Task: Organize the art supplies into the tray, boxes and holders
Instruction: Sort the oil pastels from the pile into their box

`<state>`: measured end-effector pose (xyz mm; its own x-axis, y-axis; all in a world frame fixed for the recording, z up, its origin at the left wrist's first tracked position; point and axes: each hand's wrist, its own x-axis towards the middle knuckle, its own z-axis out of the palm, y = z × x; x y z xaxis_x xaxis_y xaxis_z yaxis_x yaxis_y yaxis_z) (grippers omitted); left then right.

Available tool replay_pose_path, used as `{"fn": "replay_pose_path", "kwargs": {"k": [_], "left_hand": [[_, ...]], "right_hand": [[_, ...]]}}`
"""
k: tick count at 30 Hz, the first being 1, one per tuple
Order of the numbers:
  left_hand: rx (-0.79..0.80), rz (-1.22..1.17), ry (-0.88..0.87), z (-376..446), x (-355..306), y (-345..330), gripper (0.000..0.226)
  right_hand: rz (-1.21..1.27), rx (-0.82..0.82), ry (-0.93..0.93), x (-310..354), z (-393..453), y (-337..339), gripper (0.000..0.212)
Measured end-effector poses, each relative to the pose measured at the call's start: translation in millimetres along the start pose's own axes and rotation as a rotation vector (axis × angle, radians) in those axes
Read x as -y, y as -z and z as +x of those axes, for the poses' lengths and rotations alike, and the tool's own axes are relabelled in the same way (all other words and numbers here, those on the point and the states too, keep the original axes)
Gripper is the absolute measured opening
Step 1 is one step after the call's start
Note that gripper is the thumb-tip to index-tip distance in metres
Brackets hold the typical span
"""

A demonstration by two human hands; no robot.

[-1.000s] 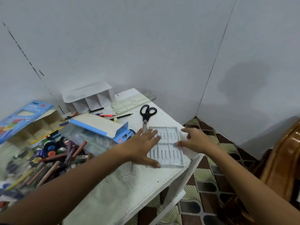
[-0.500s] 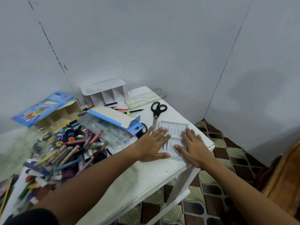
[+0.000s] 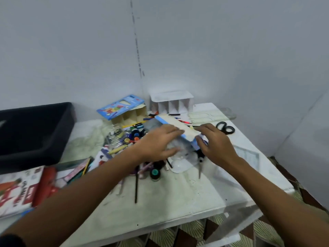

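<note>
A blue-and-white box [image 3: 178, 124] with a clear plastic insert [image 3: 179, 158] lies on the heap of pens, crayons and paint pots [image 3: 128, 139]. My left hand [image 3: 156, 143] rests on the box and insert with fingers stretched out. My right hand [image 3: 213, 145] holds the box's near right end between fingers and thumb; the view is blurred. A white moulded tray [image 3: 247, 155] lies flat to the right of my right hand. Behind stand a white divided holder [image 3: 171, 102] and a cardboard holder [image 3: 130, 115] with a blue lid.
Black scissors [image 3: 226, 129] and a clear stencil ruler [image 3: 208, 115] lie at the back right of the white table [image 3: 178, 198]. A black bin [image 3: 32, 129] stands at the left, with a red book [image 3: 21, 189] in front. The table edge drops to patterned floor.
Both hands have left the white moulded tray and moved left onto the blue-and-white box. The camera has swung left, bringing the black bin and red book into view.
</note>
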<state>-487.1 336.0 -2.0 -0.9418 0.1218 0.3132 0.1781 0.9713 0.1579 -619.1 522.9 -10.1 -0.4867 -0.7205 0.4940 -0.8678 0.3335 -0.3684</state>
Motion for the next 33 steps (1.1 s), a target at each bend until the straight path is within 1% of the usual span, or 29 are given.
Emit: {"fn": "replay_pose_path", "kwargs": {"k": [3, 6, 8, 11, 13, 16, 20, 23, 25, 27, 28, 30, 31, 33], "left_hand": [[-0.044, 0.007, 0.197, -46.7, 41.1, 19.3, 0.058], [-0.032, -0.007, 0.371, -79.7, 67.6, 28.4, 0.057], [-0.027, -0.037, 0.41, -91.6, 77.3, 27.7, 0.054], [0.017, -0.052, 0.406, -92.6, 82.0, 20.2, 0.052], [0.048, -0.018, 0.375, -86.7, 82.0, 13.0, 0.053], [0.048, 0.042, 0.345, -76.1, 79.3, 2.0, 0.036], [0.054, 0.051, 0.38, -67.3, 79.1, -8.0, 0.022], [0.042, -0.006, 0.445, -64.7, 79.1, -7.7, 0.016], [-0.001, -0.095, 0.479, -63.8, 80.7, -5.9, 0.013], [-0.108, -0.225, 0.502, -61.8, 82.8, 0.0, 0.011], [-0.166, -0.314, 0.533, -60.0, 82.5, 5.0, 0.01], [-0.245, -0.507, 0.619, -54.6, 76.6, 19.3, 0.011], [-0.267, -0.588, 0.656, -51.2, 73.3, 25.7, 0.014], [-0.29, -0.73, 0.687, -42.6, 70.8, 34.0, 0.013]], "right_hand": [[0.081, 0.132, 0.1, 33.3, 28.5, -24.8, 0.032], [0.056, 0.289, 0.147, 53.5, 44.4, -47.9, 0.029], [0.02, 0.375, 0.175, 63.4, 50.2, -61.8, 0.028], [-0.093, 0.452, 0.249, 73.7, 54.6, -78.5, 0.032], [-0.171, 0.449, 0.299, 76.9, 55.3, -88.4, 0.034], [-0.254, 0.402, 0.337, 80.0, 53.1, -99.2, 0.031], [-0.262, 0.297, 0.336, 76.7, 49.3, -110.1, 0.023], [-0.25, 0.214, 0.381, 75.5, 46.6, -115.1, 0.016], [-0.201, 0.168, 0.379, 73.8, 46.5, -115.8, 0.014], [-0.064, 0.139, 0.271, 75.4, 48.8, -112.5, 0.011], [0.045, 0.143, 0.156, 77.3, 50.1, -109.7, 0.01], [0.305, 0.099, -0.092, 81.7, 55.2, -104.5, 0.01], [0.425, 0.048, -0.188, 83.7, 58.4, -102.1, 0.01], [0.571, -0.084, -0.314, 82.7, 65.7, -95.8, 0.008]]}}
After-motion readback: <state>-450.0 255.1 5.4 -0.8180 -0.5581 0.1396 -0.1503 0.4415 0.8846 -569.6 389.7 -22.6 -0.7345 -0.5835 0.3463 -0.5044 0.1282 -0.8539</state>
